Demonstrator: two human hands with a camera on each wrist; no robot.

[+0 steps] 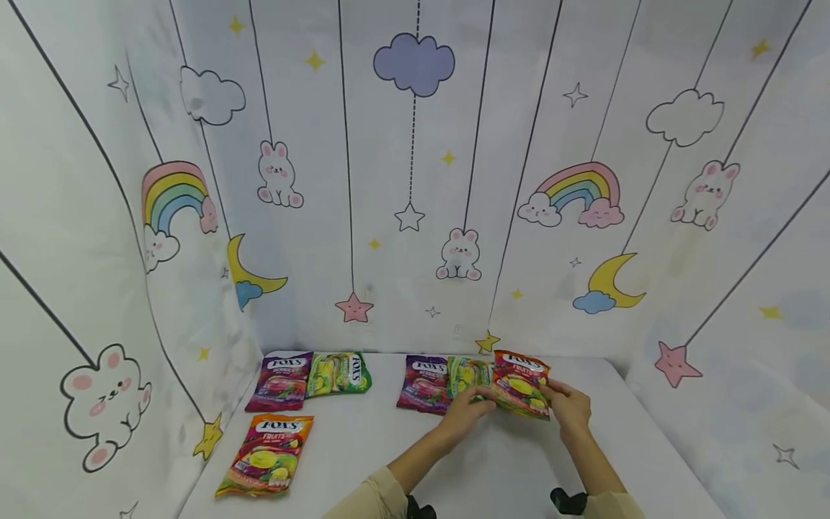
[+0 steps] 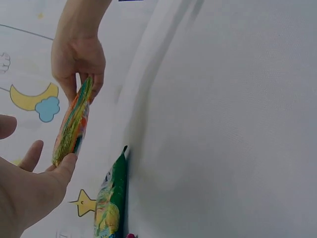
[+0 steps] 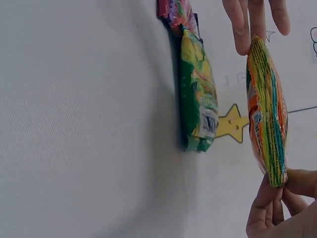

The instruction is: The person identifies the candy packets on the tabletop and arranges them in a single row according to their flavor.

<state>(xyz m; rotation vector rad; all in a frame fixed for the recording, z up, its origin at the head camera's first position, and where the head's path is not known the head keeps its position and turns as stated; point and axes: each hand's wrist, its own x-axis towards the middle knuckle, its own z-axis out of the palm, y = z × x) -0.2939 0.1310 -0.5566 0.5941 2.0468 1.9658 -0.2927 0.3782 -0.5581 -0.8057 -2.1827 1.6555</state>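
Both hands meet on one orange candy bag [image 1: 521,383], lifted off the white tabletop [image 1: 363,447] at the right end of the right-hand row. Left hand [image 1: 468,408] touches the bag's left edge with near-straight fingers, palm open, more a steadying contact than a grip. Right hand [image 1: 569,406] pinches the bag's right edge between thumb and fingertips; the right wrist view shows that pinch plainly at the seam.

Landmark: green bag [image 1: 468,375] in the right row. The held orange bag sits just right of it, slightly overlapping in the head view, tilted up on edge and not lying flat. Purple bag [image 1: 424,382] lies touching the green bag's left side. Well left of it: a second purple bag [image 1: 281,380] and second green bag [image 1: 338,373] side by side, with a second orange bag [image 1: 267,455] in front of those, nearer the person.

Judged step: placing the orange bag beside the green one, mid-set-down. Next move calls for laying it flat, edge against green bag, then releasing the pinch.
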